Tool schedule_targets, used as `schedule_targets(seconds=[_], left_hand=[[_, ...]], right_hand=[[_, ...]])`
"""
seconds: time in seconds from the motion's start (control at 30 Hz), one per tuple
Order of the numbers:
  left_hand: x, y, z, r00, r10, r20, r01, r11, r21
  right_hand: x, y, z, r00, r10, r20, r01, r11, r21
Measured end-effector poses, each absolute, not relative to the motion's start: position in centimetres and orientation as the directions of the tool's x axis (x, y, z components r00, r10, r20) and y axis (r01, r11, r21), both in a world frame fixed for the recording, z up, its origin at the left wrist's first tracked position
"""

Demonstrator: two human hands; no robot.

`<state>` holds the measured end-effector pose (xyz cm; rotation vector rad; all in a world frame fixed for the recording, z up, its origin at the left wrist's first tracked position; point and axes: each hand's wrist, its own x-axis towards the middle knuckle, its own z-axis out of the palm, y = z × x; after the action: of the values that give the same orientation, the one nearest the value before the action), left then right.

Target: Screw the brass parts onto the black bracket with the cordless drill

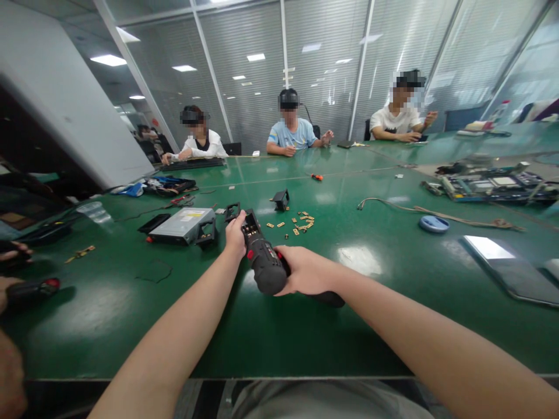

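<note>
My right hand (305, 270) is wrapped round the handle of a black electric screwdriver (265, 265) with a red button, its tip pointing away from me. My left hand (236, 233) is closed on the small black bracket (250, 220) at the tool's tip, just above the green table (375, 326). Another black bracket (232, 210) lies right behind my left hand. A grey optical drive (181, 224) lies flat just to the left. Several small tan parts (299, 224) are scattered to the right of the tool's tip.
A small black bracket (280, 199) stands behind the tan parts. To the right lie a circuit board (489, 186), a cable (437, 212), a blue round lid (434, 223) and a dark tablet (509, 262). Three people sit at the far side. Another person's hand (15, 251) is at the left edge.
</note>
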<state>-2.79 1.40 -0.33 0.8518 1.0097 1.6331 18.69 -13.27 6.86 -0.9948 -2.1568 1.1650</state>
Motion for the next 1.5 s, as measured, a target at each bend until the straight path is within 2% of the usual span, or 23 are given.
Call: schedule_targets(seconds=[0.1,0.17,0.23,0.3,0.47,0.57,0.8,1.23,1.37,1.5], left_hand=[[-2.8,1.3,-0.2,-0.247,0.968,0.036,-0.403,-0.136,0.905],[-2.9,1.3,-0.2,-0.244,0.970,0.009,-0.427,-0.115,0.897],[-2.9,1.4,-0.2,-0.249,0.968,-0.031,-0.444,-0.086,0.892],[-2.9,1.5,-0.3,-0.268,0.962,-0.053,-0.440,-0.073,0.895],[-3.1,2.3,-0.7,-0.342,0.940,-0.010,-0.384,-0.130,0.914],[-3.3,2.5,-0.9,-0.319,0.948,0.006,-0.375,-0.132,0.918],[-3.4,1.8,-0.3,-0.236,0.967,-0.097,-0.425,-0.013,0.905],[-3.3,1.6,0.2,-0.247,0.963,-0.108,-0.452,-0.016,0.892],[-3.2,1.3,0.4,-0.240,0.966,-0.099,-0.441,-0.018,0.897],[-2.4,1.0,0.3,-0.229,0.971,-0.072,-0.437,-0.037,0.899]], right_hand=[[18.2,-13.6,6.7,-0.603,0.796,-0.049,0.209,0.098,-0.973],[17.8,-13.6,6.4,-0.548,0.832,-0.085,0.052,-0.067,-0.996],[17.5,-13.6,6.1,-0.473,0.874,-0.111,-0.049,-0.152,-0.987],[17.1,-13.7,5.9,-0.440,0.890,-0.123,-0.081,-0.175,-0.981],[16.9,-13.9,5.8,-0.428,0.899,-0.094,-0.088,-0.145,-0.986],[16.9,-14.0,5.9,-0.423,0.900,-0.107,-0.069,-0.150,-0.986],[16.9,-14.0,6.0,-0.399,0.904,-0.152,-0.062,-0.192,-0.980],[17.4,-13.4,5.9,-0.417,0.899,-0.130,-0.058,-0.169,-0.984],[19.3,-11.9,6.0,-0.489,0.868,-0.081,0.019,-0.083,-0.996],[22.3,-10.0,6.1,-0.620,0.784,-0.010,0.129,0.089,-0.988]])
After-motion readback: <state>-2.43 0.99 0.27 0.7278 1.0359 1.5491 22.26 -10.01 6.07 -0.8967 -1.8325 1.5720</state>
